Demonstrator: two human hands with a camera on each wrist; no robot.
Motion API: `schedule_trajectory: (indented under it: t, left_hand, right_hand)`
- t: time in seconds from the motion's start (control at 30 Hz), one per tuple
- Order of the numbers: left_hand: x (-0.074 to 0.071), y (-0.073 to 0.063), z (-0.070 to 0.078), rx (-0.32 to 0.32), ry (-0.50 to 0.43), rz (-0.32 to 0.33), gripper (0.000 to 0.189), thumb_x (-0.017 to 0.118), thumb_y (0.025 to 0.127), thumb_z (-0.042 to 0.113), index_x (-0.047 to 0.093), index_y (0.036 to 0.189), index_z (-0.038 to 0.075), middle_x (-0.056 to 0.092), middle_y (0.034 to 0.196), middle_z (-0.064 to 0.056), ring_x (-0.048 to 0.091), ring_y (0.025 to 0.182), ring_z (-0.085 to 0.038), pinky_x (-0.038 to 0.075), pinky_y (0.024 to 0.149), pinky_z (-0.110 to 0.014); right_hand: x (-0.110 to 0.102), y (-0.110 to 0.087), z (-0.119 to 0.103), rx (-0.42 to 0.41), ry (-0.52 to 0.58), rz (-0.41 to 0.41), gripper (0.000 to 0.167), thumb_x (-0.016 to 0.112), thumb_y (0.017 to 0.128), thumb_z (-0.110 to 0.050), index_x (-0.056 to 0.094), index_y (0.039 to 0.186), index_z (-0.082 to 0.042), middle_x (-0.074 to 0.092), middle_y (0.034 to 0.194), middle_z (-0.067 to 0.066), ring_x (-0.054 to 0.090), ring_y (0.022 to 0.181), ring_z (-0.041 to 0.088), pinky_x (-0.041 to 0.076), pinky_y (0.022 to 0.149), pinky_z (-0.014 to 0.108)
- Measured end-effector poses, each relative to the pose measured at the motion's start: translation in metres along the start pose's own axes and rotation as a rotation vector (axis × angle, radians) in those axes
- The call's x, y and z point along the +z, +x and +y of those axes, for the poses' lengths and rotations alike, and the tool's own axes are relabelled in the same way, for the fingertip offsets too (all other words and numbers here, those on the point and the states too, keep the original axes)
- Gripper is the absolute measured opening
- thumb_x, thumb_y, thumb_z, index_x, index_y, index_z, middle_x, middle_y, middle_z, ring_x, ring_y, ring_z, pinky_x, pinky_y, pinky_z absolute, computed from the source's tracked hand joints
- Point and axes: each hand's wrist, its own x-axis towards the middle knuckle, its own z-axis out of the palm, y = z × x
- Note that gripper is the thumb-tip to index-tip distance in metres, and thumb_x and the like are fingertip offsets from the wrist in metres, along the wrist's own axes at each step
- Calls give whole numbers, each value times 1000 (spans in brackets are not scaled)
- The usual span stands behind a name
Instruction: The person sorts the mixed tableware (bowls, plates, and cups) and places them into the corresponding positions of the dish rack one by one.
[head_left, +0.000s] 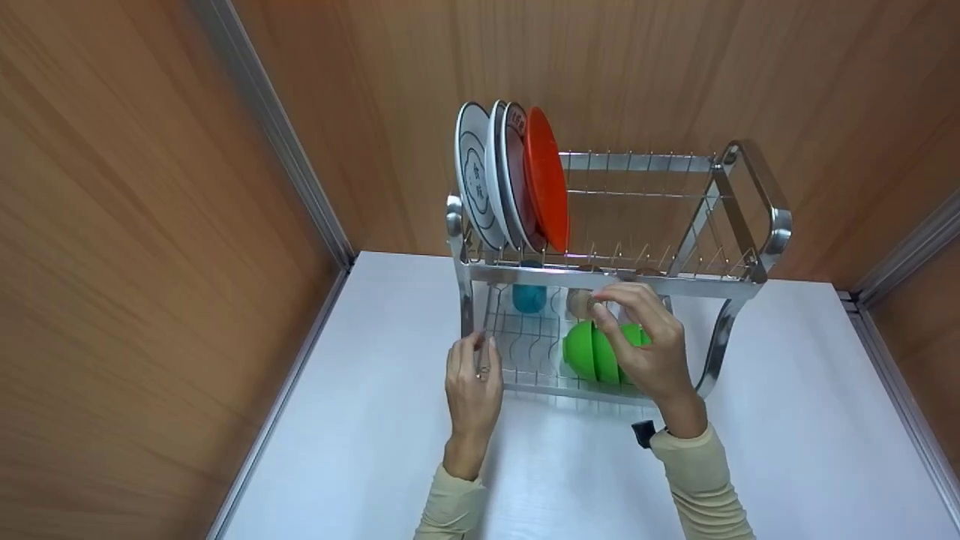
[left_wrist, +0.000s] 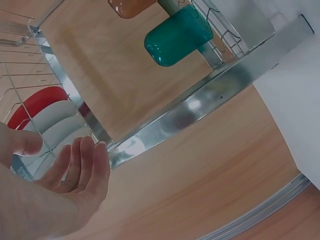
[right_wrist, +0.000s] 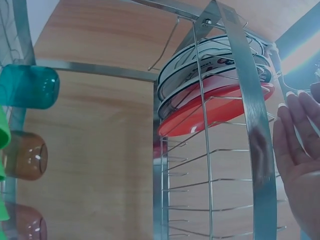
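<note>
A two-tier metal dish rack (head_left: pixel 525 276) stands before both hands. On its upper tier, at the left, white plates with dark rims (head_left: pixel 474 172) stand on edge beside a red plate (head_left: pixel 546 180). Green bowls (head_left: pixel 579 351), a teal cup (head_left: pixel 529 298) and brownish cups (head_left: pixel 579 301) sit on the lower tier. My left hand (head_left: pixel 472 386) is by the rack's left front post, fingers loosely bent, holding nothing; contact is unclear. In front of the rack and bowls, my right hand (head_left: pixel 652 349) is raised with nothing in it; its fingers (right_wrist: pixel 296 117) look fairly straight in the right wrist view.
The rack stands on a white tabletop (head_left: pixel 330 405). Wood-grain panels rise behind (head_left: pixel 360 120) and at both sides, edged with metal rails (head_left: pixel 289 142). The rack's curved right handle (head_left: pixel 776 232) stands above the upper tier.
</note>
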Motion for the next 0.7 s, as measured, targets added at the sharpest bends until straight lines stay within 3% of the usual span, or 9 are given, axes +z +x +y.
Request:
schedule_trajectory:
  t: [0.13, 0.2, 0.27, 0.37, 0.53, 0.7]
  left_hand:
    - [0, -6, 6, 36, -23, -5, 10, 71, 95, 3, 69, 105, 1, 66, 97, -7, 65, 91, -19, 59, 77, -36]
    - [0, -9, 7, 61, -28, -1, 4, 72, 94, 2, 69, 96, 3, 63, 87, -5, 62, 81, -16, 58, 73, -35]
    - [1, -13, 9, 81, -31, -3, 10, 72, 93, 0, 66, 87, 5, 59, 78, -2, 57, 72, -13, 56, 65, -31]
    - [4, -20, 10, 108, -20, -19, 19, 73, 92, 0, 62, 79, 8, 54, 71, 0, 52, 65, -10, 49, 58, -24]
    - [7, -33, 9, 133, -4, -61, 25, 74, 90, -2, 58, 75, 10, 49, 65, 3, 46, 60, -6, 36, 51, -15]
    - [10, -45, 8, 133, 15, -128, 28, 74, 89, -2, 56, 73, 11, 47, 62, 5, 41, 57, -2, 32, 50, -12]
  right_hand:
    - [-2, -18, 1, 21, -19, 9, 10, 74, 92, -3, 72, 101, 2, 71, 99, 13, 65, 103, 19, 50, 101, 26]
    - [-2, -28, 2, 41, -28, 10, 13, 73, 96, -11, 71, 97, 2, 70, 94, 12, 64, 97, 19, 50, 98, 23]
    - [-2, -39, 1, 65, -35, 4, 14, 72, 97, -13, 70, 95, 1, 69, 92, 10, 64, 94, 19, 50, 96, 21]
    - [-4, -53, 1, 102, -51, -10, 6, 75, 92, -2, 70, 95, 0, 68, 91, 9, 63, 92, 18, 50, 93, 19]
    - [-9, -80, 4, 121, -105, -29, 26, 75, 76, 19, 68, 92, -1, 65, 87, 7, 59, 86, 15, 48, 84, 15]
    - [-12, -107, 7, 152, -151, -37, 31, 75, 72, 22, 67, 88, -4, 62, 82, 4, 57, 80, 13, 48, 76, 13]
